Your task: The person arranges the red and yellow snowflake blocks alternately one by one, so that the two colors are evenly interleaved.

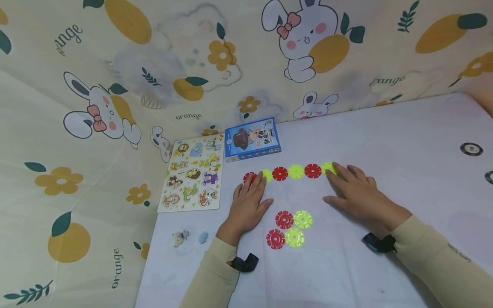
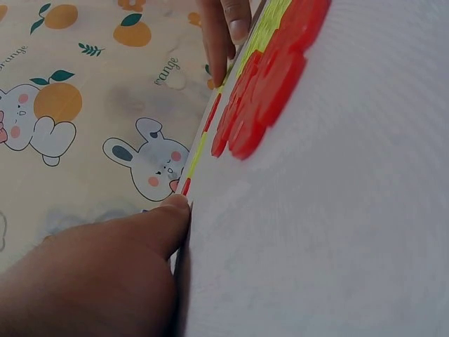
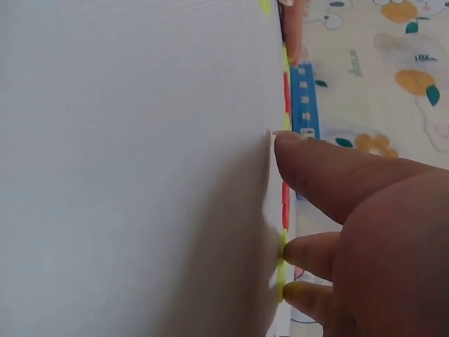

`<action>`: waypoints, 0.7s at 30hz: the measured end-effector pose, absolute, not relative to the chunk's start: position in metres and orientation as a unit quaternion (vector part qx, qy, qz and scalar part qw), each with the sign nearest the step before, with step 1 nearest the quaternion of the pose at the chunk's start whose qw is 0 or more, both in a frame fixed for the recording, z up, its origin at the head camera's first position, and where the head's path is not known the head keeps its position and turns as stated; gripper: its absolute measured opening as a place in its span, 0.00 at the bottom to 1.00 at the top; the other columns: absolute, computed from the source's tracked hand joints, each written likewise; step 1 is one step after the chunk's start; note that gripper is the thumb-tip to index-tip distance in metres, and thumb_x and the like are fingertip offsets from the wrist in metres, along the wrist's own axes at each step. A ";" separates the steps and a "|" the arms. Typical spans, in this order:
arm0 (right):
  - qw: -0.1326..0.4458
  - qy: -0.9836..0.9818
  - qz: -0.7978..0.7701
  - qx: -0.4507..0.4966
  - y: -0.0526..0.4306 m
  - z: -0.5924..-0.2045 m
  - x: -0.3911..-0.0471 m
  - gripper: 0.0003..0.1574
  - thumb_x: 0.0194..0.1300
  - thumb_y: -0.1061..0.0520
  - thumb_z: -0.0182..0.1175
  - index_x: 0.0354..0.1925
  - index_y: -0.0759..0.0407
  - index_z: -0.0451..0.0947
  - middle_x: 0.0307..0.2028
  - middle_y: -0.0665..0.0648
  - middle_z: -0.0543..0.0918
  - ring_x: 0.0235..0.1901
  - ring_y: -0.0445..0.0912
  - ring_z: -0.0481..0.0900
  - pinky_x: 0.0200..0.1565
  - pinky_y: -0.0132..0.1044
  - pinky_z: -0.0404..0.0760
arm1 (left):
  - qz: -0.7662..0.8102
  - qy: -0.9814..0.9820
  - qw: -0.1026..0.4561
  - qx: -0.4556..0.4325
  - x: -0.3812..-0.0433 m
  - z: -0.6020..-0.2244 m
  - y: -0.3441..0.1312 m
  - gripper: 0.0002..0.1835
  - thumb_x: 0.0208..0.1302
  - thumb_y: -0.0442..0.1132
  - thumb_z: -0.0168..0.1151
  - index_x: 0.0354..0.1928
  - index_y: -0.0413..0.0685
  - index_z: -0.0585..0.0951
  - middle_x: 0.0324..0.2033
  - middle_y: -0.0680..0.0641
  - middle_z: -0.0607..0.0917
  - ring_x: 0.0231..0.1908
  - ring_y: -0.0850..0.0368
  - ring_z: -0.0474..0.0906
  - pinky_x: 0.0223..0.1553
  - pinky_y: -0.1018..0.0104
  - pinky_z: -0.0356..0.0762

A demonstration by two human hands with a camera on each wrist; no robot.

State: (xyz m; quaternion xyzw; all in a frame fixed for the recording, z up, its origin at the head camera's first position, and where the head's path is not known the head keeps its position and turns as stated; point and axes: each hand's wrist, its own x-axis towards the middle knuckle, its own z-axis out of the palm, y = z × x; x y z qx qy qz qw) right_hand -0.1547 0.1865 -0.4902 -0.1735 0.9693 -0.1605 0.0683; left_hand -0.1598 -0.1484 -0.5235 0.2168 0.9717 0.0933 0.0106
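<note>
A row of alternating red and yellow-green notched plastic discs, among them a red disc (image 1: 280, 173) and a yellow-green disc (image 1: 296, 171), lies across the table. Fingertips of my left hand (image 1: 247, 208) rest on the discs at the row's left end, fingers extended. At the right end, my right hand (image 1: 356, 194) touches the last yellow-green disc (image 1: 328, 167) with its fingers fairly straight and its thumb apart. Between the hands and nearer me lies a cluster of two red discs (image 1: 284, 219) and two yellow-green discs (image 1: 303, 219). In the right wrist view two fingertips (image 3: 298, 291) press a yellow-green disc.
Behind the row stands a blue box (image 1: 253, 139), beside an animal picture board (image 1: 192, 173). Two small puzzle-like pieces (image 1: 180, 238) lie at the left. Black round chips (image 1: 471, 149) are at the far right. A patterned cloth (image 1: 239, 55) hangs behind the table.
</note>
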 end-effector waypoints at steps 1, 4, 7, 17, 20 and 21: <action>0.071 0.969 -0.161 -0.173 0.187 -0.490 -0.154 0.57 0.57 0.26 0.57 0.73 0.56 0.56 0.73 0.65 0.47 0.66 0.69 0.43 0.51 0.70 0.55 | 0.094 0.972 0.010 0.217 -0.160 -0.524 -0.149 0.40 0.68 0.67 0.38 0.76 0.58 0.47 0.74 0.57 0.42 0.72 0.52 0.31 0.67 0.44 0.38; 0.079 0.969 -0.161 -0.172 0.188 -0.489 -0.152 0.58 0.57 0.26 0.57 0.73 0.55 0.55 0.73 0.65 0.46 0.66 0.69 0.43 0.52 0.70 0.55 | 0.092 0.972 0.011 0.217 -0.160 -0.524 -0.149 0.40 0.68 0.67 0.37 0.76 0.58 0.46 0.74 0.57 0.42 0.72 0.52 0.31 0.67 0.44 0.38; 0.083 0.968 -0.163 -0.172 0.187 -0.489 -0.151 0.58 0.57 0.26 0.57 0.73 0.55 0.54 0.73 0.64 0.46 0.66 0.69 0.42 0.52 0.70 0.54 | 0.096 0.972 0.010 0.216 -0.159 -0.524 -0.149 0.40 0.68 0.67 0.38 0.76 0.58 0.47 0.74 0.57 0.42 0.72 0.52 0.31 0.67 0.44 0.38; 0.080 0.969 -0.163 -0.167 0.183 -0.488 -0.152 0.57 0.57 0.26 0.56 0.73 0.56 0.55 0.73 0.64 0.46 0.67 0.69 0.42 0.52 0.71 0.52 | 0.095 0.972 0.012 0.215 -0.159 -0.524 -0.149 0.40 0.68 0.67 0.38 0.76 0.58 0.47 0.75 0.57 0.42 0.72 0.52 0.31 0.67 0.44 0.37; 0.080 0.969 -0.162 -0.166 0.184 -0.487 -0.152 0.57 0.57 0.26 0.56 0.73 0.56 0.55 0.73 0.64 0.45 0.66 0.69 0.42 0.52 0.72 0.51 | 0.092 0.972 0.010 0.215 -0.159 -0.524 -0.149 0.40 0.68 0.67 0.38 0.76 0.58 0.47 0.75 0.57 0.42 0.72 0.52 0.31 0.67 0.45 0.37; 0.080 0.969 -0.162 -0.166 0.184 -0.487 -0.153 0.57 0.57 0.26 0.56 0.73 0.56 0.55 0.73 0.64 0.45 0.66 0.69 0.42 0.52 0.73 0.50 | 0.092 0.972 0.009 0.215 -0.160 -0.524 -0.149 0.40 0.68 0.67 0.38 0.76 0.58 0.47 0.75 0.57 0.42 0.72 0.52 0.31 0.67 0.45 0.37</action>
